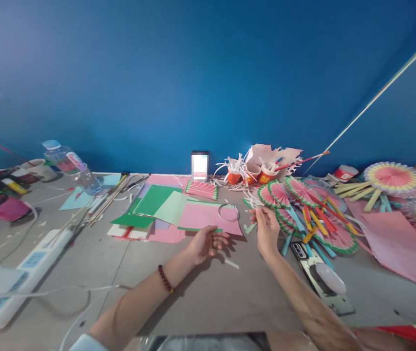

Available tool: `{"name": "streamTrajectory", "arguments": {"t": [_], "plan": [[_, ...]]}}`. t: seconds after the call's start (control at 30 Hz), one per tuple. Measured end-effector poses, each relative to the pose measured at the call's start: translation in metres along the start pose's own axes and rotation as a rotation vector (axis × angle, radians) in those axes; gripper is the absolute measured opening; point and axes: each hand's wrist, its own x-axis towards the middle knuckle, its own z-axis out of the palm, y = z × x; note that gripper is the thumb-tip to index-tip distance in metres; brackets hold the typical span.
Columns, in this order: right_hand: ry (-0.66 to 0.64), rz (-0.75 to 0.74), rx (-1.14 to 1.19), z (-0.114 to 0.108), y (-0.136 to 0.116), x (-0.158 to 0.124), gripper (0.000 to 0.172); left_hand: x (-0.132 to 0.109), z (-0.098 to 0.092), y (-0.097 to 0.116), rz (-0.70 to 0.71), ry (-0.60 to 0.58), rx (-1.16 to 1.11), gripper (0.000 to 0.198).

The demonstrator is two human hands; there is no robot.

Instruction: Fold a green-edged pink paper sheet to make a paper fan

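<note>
Left hand (207, 243) loosely spread by pink paper (202, 217)
Right hand (267, 231): fingertips together, hold unclear; bottle label (75, 161) too blurred to read.

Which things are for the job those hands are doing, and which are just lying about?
Probably for the job:
pink rectangular paper sheet by the left hand
round pleated pink paper fans with green edges, by the right hand
pink-and-green pleated paper piece

Probably just lying about:
clear plastic bottle with a blue cap
long white plastic power strip
smooth white oval object
</note>
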Motion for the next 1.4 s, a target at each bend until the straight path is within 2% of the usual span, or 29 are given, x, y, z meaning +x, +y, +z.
{"name": "streamTrajectory", "arguments": {"t": [0.07, 0.13, 0.2, 0.3, 0.37, 0.5, 0.63, 0.83, 0.93, 1.0, 1.1, 1.17, 1.27, 1.4], "plan": [[-0.11, -0.054, -0.086, 0.001, 0.001, -0.008, 0.032, -0.001, 0.0, 0.001, -0.074, -0.077, 0.03, 0.055], [-0.231, -0.173, -0.201, 0.002, 0.001, -0.015, 0.025, -0.003, 0.002, -0.001, -0.099, -0.158, 0.123, 0.067], [-0.352, -0.352, -0.317, 0.002, -0.001, -0.021, 0.017, -0.007, 0.007, -0.004, -0.018, -0.189, 0.23, 0.066], [-0.527, -0.61, -0.415, 0.004, -0.004, -0.026, 0.016, -0.01, 0.012, -0.01, 0.283, -0.039, 0.348, 0.049], [-0.639, -0.719, -0.441, 0.006, -0.005, -0.028, 0.017, -0.01, 0.012, -0.012, 0.443, 0.087, 0.414, 0.045], [-0.748, -0.804, -0.47, 0.007, -0.005, -0.028, 0.018, -0.005, 0.005, -0.008, 0.566, 0.187, 0.543, 0.044], [-0.764, -0.802, -0.473, 0.007, -0.004, -0.025, 0.016, -0.002, -0.003, 0.001, 0.68, 0.229, 0.646, 0.038], [-0.827, -0.803, -0.45, 0.008, -0.003, -0.027, 0.014, 0.001, -0.005, 0.007, 0.683, 0.225, 0.608, 0.034], [-0.816, -0.767, -0.465, 0.006, -0.001, -0.026, 0.012, 0.0, -0.006, 0.012, 0.71, 0.25, 0.645, 0.031], [-0.744, -0.73, -0.519, 0.003, 0.003, -0.02, 0.015, -0.002, -0.009, 0.018, 0.751, 0.321, 0.684, 0.028], [-0.53, -0.646, -0.695, -0.007, 0.012, 0.0, 0.02, -0.005, -0.018, 0.032, 0.852, 0.451, 0.755, 0.02], [-0.433, -0.579, -0.854, -0.016, 0.02, 0.017, 0.022, -0.006, -0.026, 0.041, 0.922, 0.571, 0.831, 0.017], [-0.374, -0.513, -1.072, -0.028, 0.028, 0.04, 0.023, -0.007, -0.039, 0.053, 1.012, 0.731, 0.906, 0.018], [-0.332, -0.441, -1.228, -0.039, 0.036, 0.055, 0.021, -0.008, -0.054, 0.064, 1.081, 0.847, 1.065, 0.02]]}}
